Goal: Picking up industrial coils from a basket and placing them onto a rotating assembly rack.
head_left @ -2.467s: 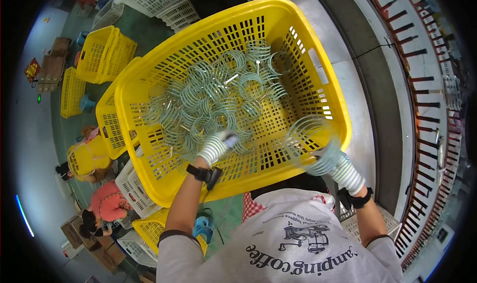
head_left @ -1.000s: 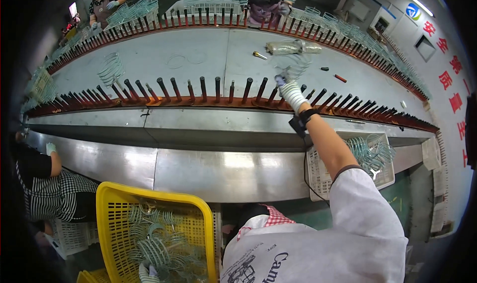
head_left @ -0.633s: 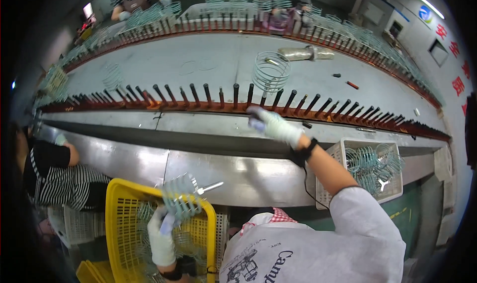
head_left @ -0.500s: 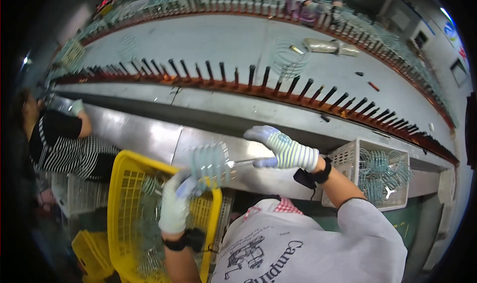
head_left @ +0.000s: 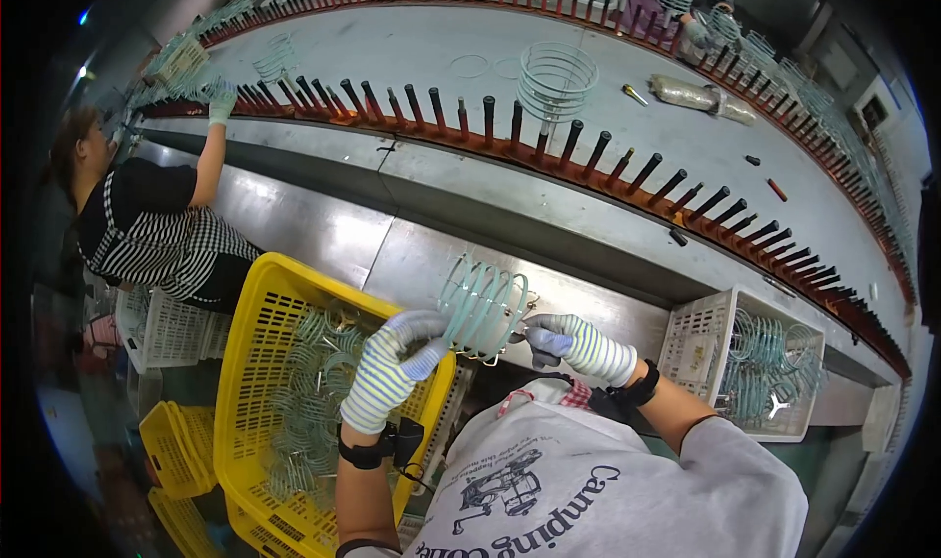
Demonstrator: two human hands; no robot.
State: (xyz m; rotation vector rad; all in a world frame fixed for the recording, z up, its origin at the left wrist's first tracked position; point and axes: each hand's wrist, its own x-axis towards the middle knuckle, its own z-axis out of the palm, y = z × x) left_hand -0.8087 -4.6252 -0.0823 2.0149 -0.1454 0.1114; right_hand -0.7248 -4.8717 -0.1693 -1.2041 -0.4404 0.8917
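Note:
Gripped in my left hand (head_left: 384,370), in a striped glove, is a pale green wire coil frame (head_left: 478,308) of several rings with metal wires along it. It is held up in front of me, near the rim of a yellow basket (head_left: 240,362). My right hand (head_left: 580,346), gloved too, is at the right end of the coil frame with thumb and fingers pinched together. What lies between those fingertips is too small to make out. More coil frames (head_left: 314,401) lie heaped inside the yellow basket.
A white crate (head_left: 686,357) of similar coils stands to my right. Beyond the metal ledge (head_left: 284,215) runs a rail of upright black-tipped pegs (head_left: 488,122). One coil (head_left: 557,80) stands on the rail. A co-worker (head_left: 157,205) at left reaches toward the pegs; another person is across the table.
My right hand has come in toward the coil frame's end; the thin metal rod seen between them no longer shows. The coil has shifted right. The left co-worker's arm has risen to the pegs.

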